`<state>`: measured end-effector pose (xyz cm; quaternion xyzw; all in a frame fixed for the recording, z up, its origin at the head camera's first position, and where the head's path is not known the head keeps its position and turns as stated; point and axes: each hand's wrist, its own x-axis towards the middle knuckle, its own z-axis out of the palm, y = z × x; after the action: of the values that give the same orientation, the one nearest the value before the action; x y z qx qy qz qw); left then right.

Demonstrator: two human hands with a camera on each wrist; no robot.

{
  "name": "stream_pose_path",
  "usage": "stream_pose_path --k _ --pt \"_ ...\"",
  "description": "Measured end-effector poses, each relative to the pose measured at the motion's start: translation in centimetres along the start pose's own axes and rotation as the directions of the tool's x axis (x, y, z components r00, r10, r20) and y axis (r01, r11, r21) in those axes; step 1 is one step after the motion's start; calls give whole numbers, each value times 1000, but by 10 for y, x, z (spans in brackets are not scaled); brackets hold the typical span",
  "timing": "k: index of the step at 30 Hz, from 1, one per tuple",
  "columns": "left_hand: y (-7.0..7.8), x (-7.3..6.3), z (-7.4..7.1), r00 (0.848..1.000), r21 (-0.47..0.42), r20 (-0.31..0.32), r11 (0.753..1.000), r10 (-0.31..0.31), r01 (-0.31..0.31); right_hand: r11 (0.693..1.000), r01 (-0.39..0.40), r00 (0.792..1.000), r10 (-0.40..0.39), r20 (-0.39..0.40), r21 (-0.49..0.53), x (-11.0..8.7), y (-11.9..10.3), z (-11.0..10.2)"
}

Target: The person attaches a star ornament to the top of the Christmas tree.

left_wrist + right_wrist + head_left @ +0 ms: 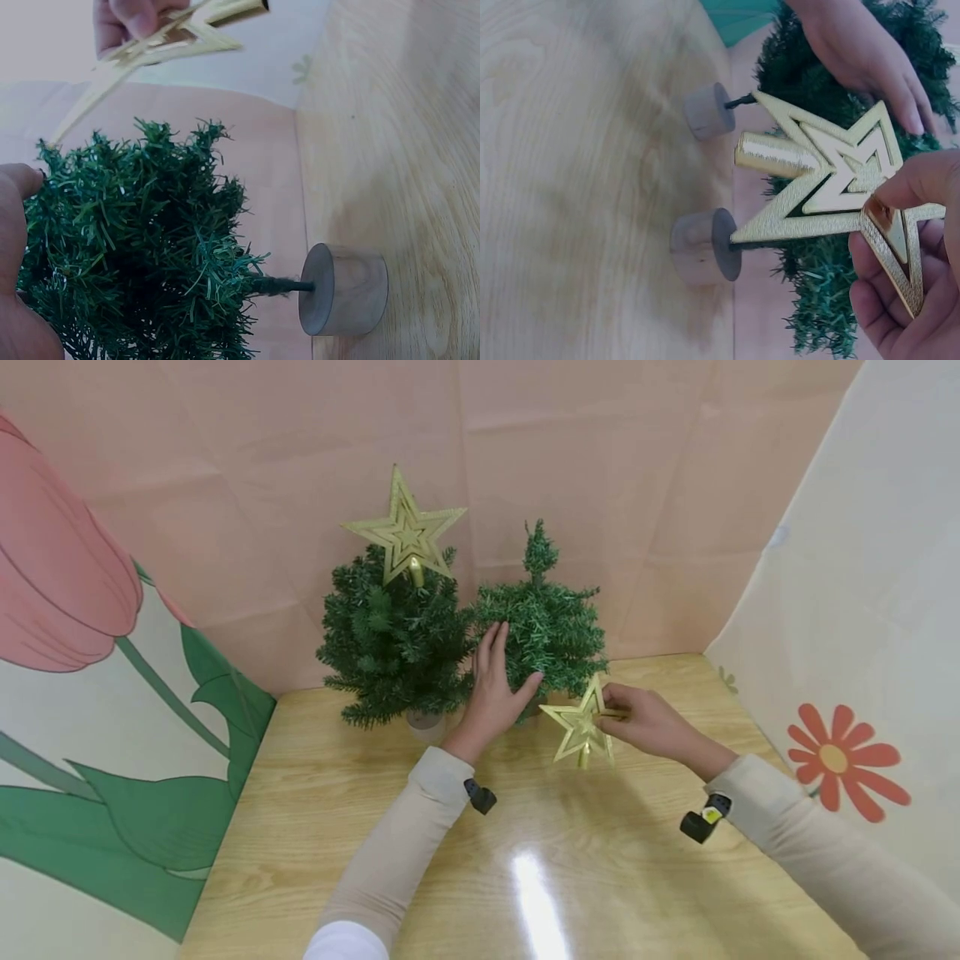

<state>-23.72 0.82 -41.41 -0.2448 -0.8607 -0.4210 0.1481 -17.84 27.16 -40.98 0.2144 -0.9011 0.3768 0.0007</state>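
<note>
Pinching a gold star (585,724) by one point, the right hand (647,724) holds it level with the left hand (495,697), whose outstretched fingers lie along the bare-topped tree (540,620), contact unclear. Left wrist view bares that tree's round base (343,289), mostly hidden from the head view, which shows a second star (407,533) whole on the darker tree (390,647), beyond the left hand.

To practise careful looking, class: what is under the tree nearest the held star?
A short stem, then a round base on the table. The base's underside, against the table, cannot be seen.
</note>
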Motion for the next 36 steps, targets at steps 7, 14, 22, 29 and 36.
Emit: stream_pose_path --k 7,14,22,29,36 --pt "-2 -2 -1 1000 6 -6 1000 14 -14 998 57 998 -57 14 0 2 -6 -9" --pt "-2 -1 -1 1000 7 3 1000 14 -14 993 103 995 -103 9 -51 3 -10 -19" --pt "-2 -1 0 1000 15 2 1000 17 -18 989 135 991 -135 2 -59 8 -16 -33" --pt "-3 0 2 1000 29 -7 999 30 -29 987 158 987 -159 -22 -41 15 -28 -45" --pt "-4 0 3 1000 28 -4 999 25 -25 980 198 980 -198 -26 2 29 -46 -61"
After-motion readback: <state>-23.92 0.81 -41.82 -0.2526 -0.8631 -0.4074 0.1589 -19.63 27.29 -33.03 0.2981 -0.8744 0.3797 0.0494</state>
